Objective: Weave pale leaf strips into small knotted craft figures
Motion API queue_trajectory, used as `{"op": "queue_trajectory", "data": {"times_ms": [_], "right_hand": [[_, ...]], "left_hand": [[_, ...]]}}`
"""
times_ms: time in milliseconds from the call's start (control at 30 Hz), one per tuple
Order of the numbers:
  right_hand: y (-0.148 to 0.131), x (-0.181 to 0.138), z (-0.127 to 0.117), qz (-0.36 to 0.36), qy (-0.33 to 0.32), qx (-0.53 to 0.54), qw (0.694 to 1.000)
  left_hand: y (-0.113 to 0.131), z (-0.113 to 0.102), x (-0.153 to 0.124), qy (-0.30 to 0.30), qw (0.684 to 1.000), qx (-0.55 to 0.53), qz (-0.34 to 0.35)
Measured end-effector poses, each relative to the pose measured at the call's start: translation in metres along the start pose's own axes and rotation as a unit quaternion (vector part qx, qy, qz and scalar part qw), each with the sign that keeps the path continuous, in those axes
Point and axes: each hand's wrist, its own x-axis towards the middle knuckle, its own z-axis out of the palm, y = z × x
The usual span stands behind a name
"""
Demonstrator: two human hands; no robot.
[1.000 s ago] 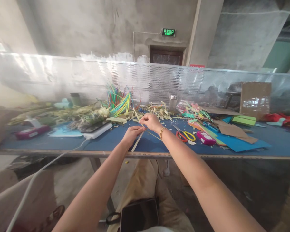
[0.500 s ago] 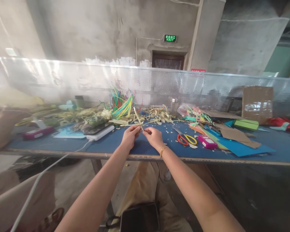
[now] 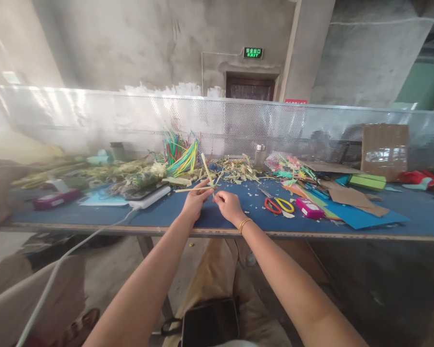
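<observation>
Over the front of the blue table (image 3: 401, 229), my left hand (image 3: 195, 201) and my right hand (image 3: 228, 205) meet. Both pinch thin pale yellow leaf strips (image 3: 206, 177). One strip stands up and leans left above the fingers; another lies crosswise, pointing left. A gold bracelet (image 3: 244, 222) sits on my right wrist. A pile of similar pale strips (image 3: 237, 169) lies just beyond the hands.
Scissors with red and yellow handles (image 3: 278, 205) and a pink box (image 3: 309, 208) lie right of my hands. Coloured straws (image 3: 179, 154), a white power bank (image 3: 150, 196) with its cable, coloured paper (image 3: 361, 216) and cardboard crowd the table. A perforated metal screen (image 3: 238, 125) backs it. A dark phone (image 3: 210, 322) rests on my lap.
My right hand came down and back from over the table to meet the left. The long strip that hung down toward the table edge now stands up, with a second strip crossing it.
</observation>
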Motion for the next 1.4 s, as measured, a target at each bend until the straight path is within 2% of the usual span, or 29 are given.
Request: {"op": "queue_trajectory", "data": {"times_ms": [367, 767, 867, 967, 1067, 1200, 1300, 1400], "right_hand": [[0.005, 0.003, 0.001, -0.047, -0.023, -0.004, 0.999], [0.004, 0.003, 0.002, -0.066, -0.058, -0.027, 0.996], [0.006, 0.003, 0.004, -0.033, -0.057, 0.009, 0.998], [0.016, 0.006, 0.008, 0.05, -0.017, 0.097, 0.994], [0.027, 0.014, 0.01, 0.126, 0.023, 0.232, 0.964], [0.03, 0.025, 0.008, 0.169, 0.036, 0.41, 0.896], [0.024, 0.029, 0.005, 0.223, 0.026, 0.458, 0.86], [0.02, 0.033, 0.004, 0.257, 0.029, 0.469, 0.845]], "left_hand": [[-0.004, -0.002, 0.003, 0.042, 0.997, -0.058, -0.038], [-0.001, -0.002, 0.002, 0.083, 0.994, -0.064, -0.03], [-0.001, -0.001, 0.002, 0.073, 0.995, -0.053, -0.032], [0.002, 0.001, 0.002, 0.065, 0.996, -0.046, -0.035], [0.003, 0.004, 0.0, 0.054, 0.996, -0.056, -0.035], [0.002, 0.006, -0.002, 0.022, 0.998, -0.018, -0.052], [0.0, 0.005, -0.002, 0.009, 0.998, 0.027, -0.056], [0.0, 0.004, 0.001, 0.019, 0.996, 0.083, -0.016]]}}
